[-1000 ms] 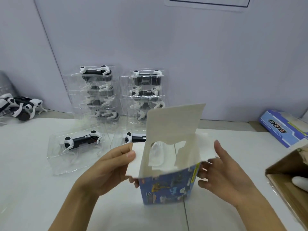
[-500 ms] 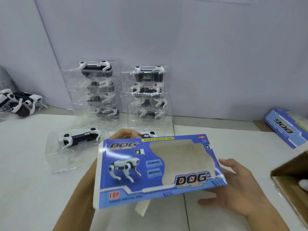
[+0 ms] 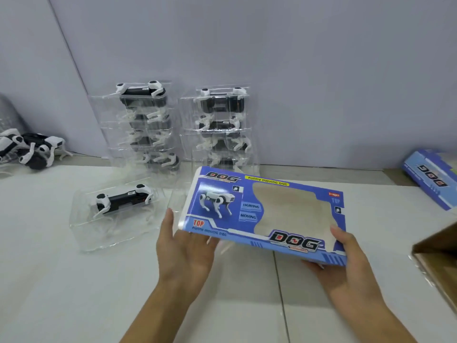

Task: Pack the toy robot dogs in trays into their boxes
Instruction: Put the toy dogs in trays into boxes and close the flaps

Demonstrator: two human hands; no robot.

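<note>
box [image 3: 269, 214] held flat, long axis left-right | left hand [image 3: 184, 246] cups open end, right hand [image 3: 346, 258] grips far end | trayed dog [image 3: 118, 206] left of box, probably nearer left hand

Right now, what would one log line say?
step: box held | blue DOG box: empty | left hand: grips | right hand: grips | trayed dog: waiting
</note>
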